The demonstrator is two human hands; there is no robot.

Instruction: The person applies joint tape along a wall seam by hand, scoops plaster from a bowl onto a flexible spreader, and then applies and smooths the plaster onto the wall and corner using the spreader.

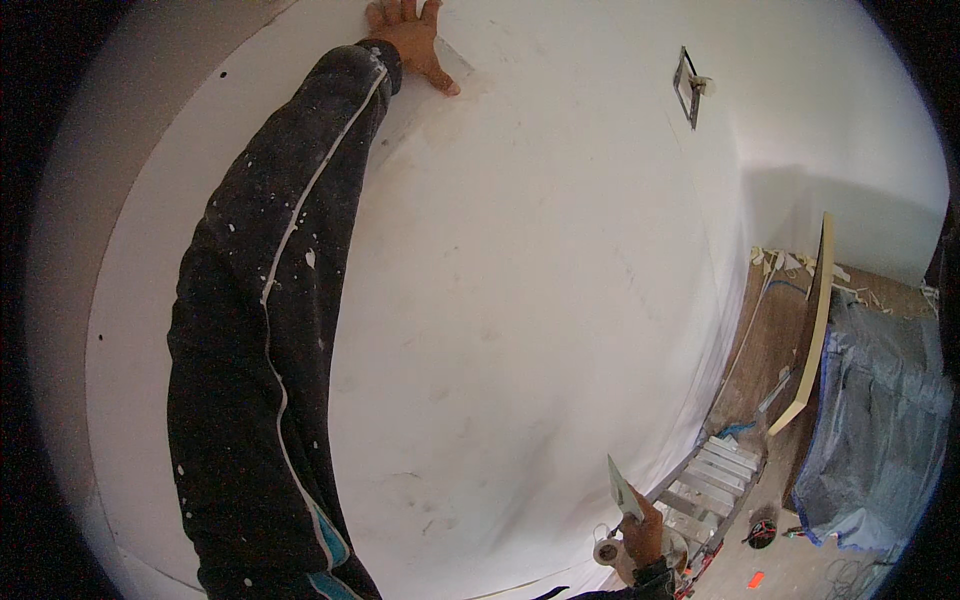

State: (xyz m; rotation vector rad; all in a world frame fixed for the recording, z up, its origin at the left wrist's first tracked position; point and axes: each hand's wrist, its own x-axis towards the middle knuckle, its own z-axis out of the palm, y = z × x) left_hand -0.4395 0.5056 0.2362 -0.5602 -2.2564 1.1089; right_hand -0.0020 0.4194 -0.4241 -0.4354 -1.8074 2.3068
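Note:
My left hand (410, 40) is stretched up with its fingers spread, pressed flat on a large white wall panel (520, 300). The dark sleeve (270, 270) of that arm is flecked with white spots and has a pale stripe. Faint smudges and a greyish patch mark the panel around the hand. Low on the right, my right hand (643, 535) is closed around a putty knife (624, 492), its pale blade pointing up and away from the panel. A roll of whitish tape (606, 550) shows beside that hand; whether it is held too, I cannot tell.
An opening with a metal frame (688, 88) sits in the wall at upper right. Below stand an aluminium ladder (712, 478), a long yellowish board (815, 330) and furniture under plastic sheeting (880, 420). A black bucket (761, 533) and an orange piece (756, 579) lie on the floor.

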